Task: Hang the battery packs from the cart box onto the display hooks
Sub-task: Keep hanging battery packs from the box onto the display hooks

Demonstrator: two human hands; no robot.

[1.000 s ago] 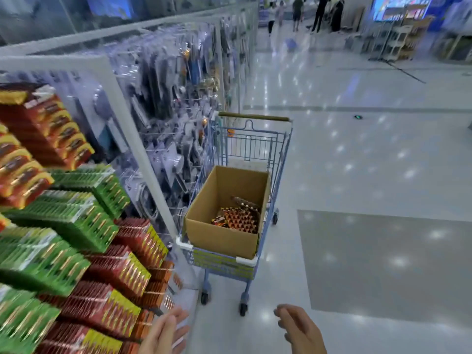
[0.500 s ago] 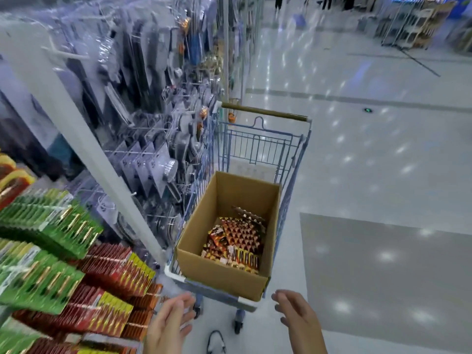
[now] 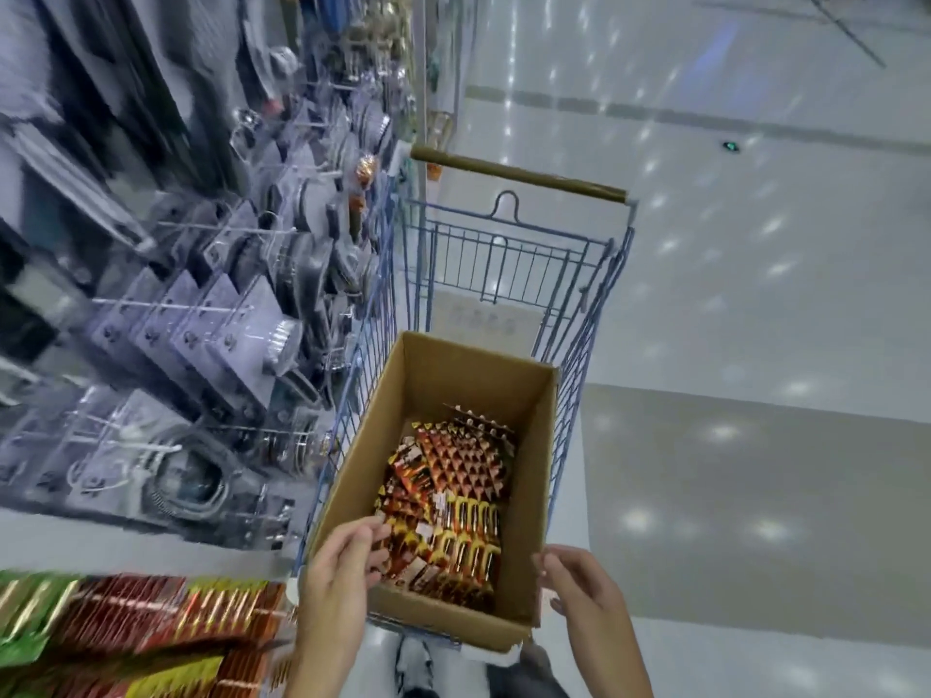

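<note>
Box (image 3: 443, 375), lower centre: battery packs (image 3: 448, 501) loose | your left hand (image 3: 342, 561) fingers part-curled, reaching in, empty | right hand (image 3: 584, 586) relaxed, steadying rim.

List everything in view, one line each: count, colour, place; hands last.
cardboard box: one, brown, open, inside the cart.
battery packs: a heap, too many to count, red and gold, on the box floor.
cart: one, blue wire, brown handle, beside the display.
hanging packs: many, red, yellow and green, blurred, lower left.
grey carded goods: many, on hooks, left.
floor: pale, glossy, with a grey patch.
left hand: reaching into the box, at the packs.
right hand: beside the box's right corner.
</note>
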